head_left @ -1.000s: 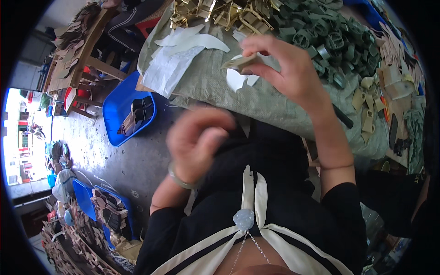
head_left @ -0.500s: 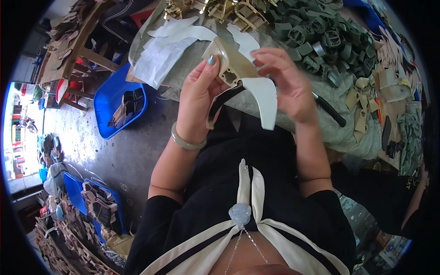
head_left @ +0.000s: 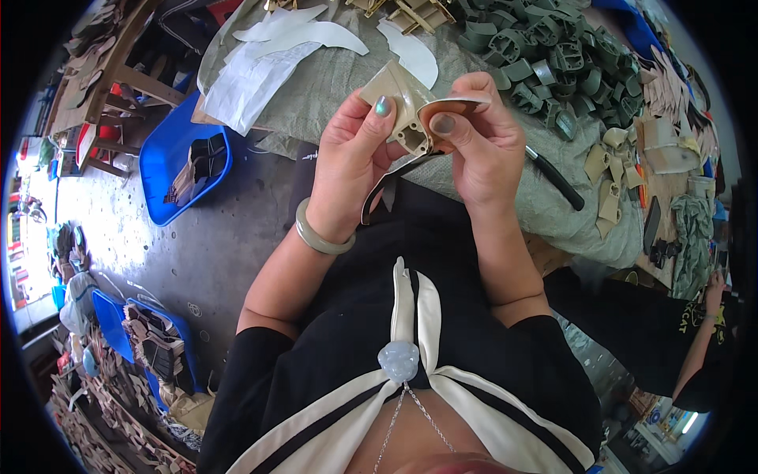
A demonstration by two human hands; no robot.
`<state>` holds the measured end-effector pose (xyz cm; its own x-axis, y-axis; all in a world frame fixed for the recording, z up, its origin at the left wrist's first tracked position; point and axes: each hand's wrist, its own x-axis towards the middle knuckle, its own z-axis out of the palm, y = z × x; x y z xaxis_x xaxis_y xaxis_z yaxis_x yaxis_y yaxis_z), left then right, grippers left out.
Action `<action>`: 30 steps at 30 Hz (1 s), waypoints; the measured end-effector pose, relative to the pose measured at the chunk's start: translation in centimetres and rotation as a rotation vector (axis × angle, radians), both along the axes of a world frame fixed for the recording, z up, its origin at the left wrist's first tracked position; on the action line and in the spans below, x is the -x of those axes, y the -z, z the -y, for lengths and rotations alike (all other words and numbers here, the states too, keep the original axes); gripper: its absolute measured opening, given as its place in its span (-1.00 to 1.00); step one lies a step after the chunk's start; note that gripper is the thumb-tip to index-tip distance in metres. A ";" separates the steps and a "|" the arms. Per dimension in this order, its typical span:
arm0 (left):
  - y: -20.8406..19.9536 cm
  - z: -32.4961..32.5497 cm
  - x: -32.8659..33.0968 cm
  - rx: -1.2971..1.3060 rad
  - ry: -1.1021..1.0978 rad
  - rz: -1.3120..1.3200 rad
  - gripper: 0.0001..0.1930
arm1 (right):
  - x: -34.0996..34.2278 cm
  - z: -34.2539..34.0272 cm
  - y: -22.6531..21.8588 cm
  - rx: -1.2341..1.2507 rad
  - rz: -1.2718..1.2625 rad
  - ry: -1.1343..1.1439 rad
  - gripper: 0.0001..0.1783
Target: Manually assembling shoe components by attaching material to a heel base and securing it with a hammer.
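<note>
I observe a worktable under a greenish woven cover (head_left: 568, 229) across the far side of the scene; at its far right lies a heap of dark green moulded parts (head_left: 553, 63); a blue tub (head_left: 170, 146) sits on the floor to the left and contains dark and brown pieces; a white sheet (head_left: 249, 87) lies flat on the cover at left, beneath white curved cut-outs (head_left: 320, 35); the left hand (head_left: 343, 154) is clamped, thumb toward me, on a beige heel-shaped block (head_left: 407, 95); the right hand (head_left: 489, 154) pinches a curved tan-faced piece (head_left: 466, 109) between thumb and fingers; block and piece meet between the two hands, raised by the near edge of the table; a narrow dark strip (head_left: 395, 170) hangs below them, and I cannot tell whether it belongs to the curved piece; a black-handled tool (head_left: 557, 180) rests on the cover, just right of the right hand; a pale bangle (head_left: 316, 237) encircles the left wrist.
</note>
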<state>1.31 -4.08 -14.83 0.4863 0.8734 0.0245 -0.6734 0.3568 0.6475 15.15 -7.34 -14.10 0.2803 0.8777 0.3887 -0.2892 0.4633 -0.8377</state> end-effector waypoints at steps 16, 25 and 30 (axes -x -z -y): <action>0.0 0.6 0.5 -0.065 0.005 -0.057 -0.76 | -0.7 0.5 -1.1 0.188 -0.009 -0.118 -0.87; 0.3 1.5 -0.1 -0.098 -0.063 -0.032 -0.77 | 0.2 1.0 -0.5 0.102 -0.074 -0.014 -0.87; 0.9 1.8 -0.4 -0.147 -0.067 -0.035 -0.80 | 0.0 1.2 -0.3 0.056 0.012 0.018 -0.87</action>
